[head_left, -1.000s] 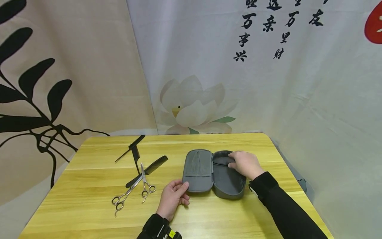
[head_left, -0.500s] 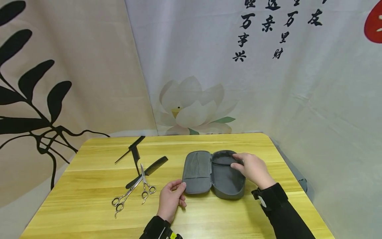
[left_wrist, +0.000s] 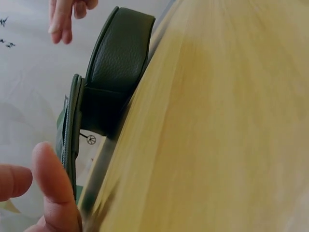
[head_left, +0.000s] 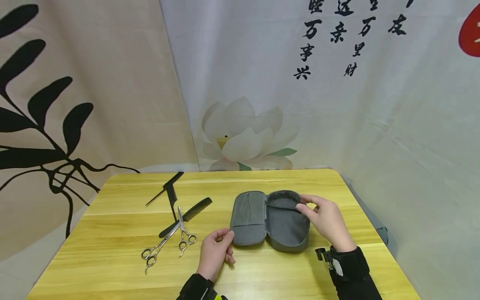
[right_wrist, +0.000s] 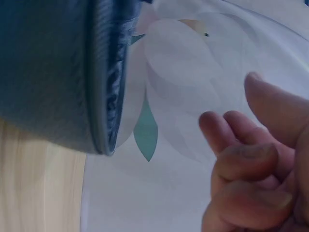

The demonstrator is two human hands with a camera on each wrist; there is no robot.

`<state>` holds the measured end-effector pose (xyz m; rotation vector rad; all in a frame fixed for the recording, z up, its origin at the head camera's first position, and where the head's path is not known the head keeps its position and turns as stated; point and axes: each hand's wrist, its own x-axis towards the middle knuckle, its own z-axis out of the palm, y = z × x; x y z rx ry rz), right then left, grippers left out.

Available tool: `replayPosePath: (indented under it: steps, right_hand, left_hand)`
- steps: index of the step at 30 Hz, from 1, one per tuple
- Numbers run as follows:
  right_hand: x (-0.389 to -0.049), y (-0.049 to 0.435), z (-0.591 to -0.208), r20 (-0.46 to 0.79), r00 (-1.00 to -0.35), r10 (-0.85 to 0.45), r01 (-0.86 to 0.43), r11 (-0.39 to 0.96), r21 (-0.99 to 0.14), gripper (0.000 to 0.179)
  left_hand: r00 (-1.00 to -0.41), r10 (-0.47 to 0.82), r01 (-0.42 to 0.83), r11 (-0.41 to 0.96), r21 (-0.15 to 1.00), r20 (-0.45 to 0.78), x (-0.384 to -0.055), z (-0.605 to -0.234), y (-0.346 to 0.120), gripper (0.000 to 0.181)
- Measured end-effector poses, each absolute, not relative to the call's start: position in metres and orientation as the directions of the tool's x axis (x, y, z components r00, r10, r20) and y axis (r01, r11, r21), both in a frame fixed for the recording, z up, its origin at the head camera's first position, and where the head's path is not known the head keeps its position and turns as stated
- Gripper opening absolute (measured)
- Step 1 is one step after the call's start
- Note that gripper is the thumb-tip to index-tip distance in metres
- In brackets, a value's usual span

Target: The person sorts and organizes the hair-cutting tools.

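Note:
A grey zip case lies unfolded on the table, its shallow lid on the left and its deep half on the right. In the head view my left hand is at the lid's lower left corner. The left wrist view shows its thumb beside the edge, with a gap to the finger; contact is unclear. My right hand hovers by the upper right rim of the deep half. In the right wrist view its loosely bent fingers are apart from the case and hold nothing.
Left of the case lie two pairs of hairdressing scissors, partly across a black comb. Behind them are two thin-tailed black combs. A printed cloth backdrop hangs behind the wooden table.
My right hand has drawn back from inside the deep half toward the right, past its rim. The left hand has stayed nearly in place by the lid corner.

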<state>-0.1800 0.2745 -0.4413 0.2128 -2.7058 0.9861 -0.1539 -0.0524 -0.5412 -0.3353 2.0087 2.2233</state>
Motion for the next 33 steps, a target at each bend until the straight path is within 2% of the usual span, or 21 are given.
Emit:
replayPosePath:
  steps: [4, 10, 17, 25, 33]
  right_hand:
    - [-0.176, 0.273, -0.444, 0.31, -0.951, 0.016, -0.216, 0.683, -0.698, 0.034]
    - [-0.169, 0.268, -0.456, 0.348, -0.933, 0.096, -0.217, 0.621, -0.753, 0.026]
    - [-0.165, 0.267, -0.466, 0.333, -0.924, 0.185, -0.195, 0.522, -0.831, 0.023]
    - [-0.161, 0.269, -0.471, 0.324, -0.921, 0.217, -0.174, 0.516, -0.839, 0.023]
    - [-0.162, 0.273, -0.475, 0.31, -0.923, 0.226, -0.15, 0.531, -0.834, 0.025]
  left_hand:
    - [-0.969, -0.034, -0.243, -0.076, 0.967, -0.246, -0.153, -0.54, -0.056, 0.049]
    - [-0.968, -0.025, -0.248, -0.061, 0.967, -0.25, -0.151, -0.539, -0.057, 0.049]
    - [-0.972, -0.035, -0.232, -0.027, 0.972, -0.233, -0.152, -0.535, -0.059, 0.046]
    - [-0.975, -0.04, -0.22, 0.021, 0.975, -0.219, -0.154, -0.531, -0.064, 0.046]
    - [-0.984, -0.098, -0.163, 0.192, 0.968, -0.146, -0.163, -0.511, -0.096, 0.045]
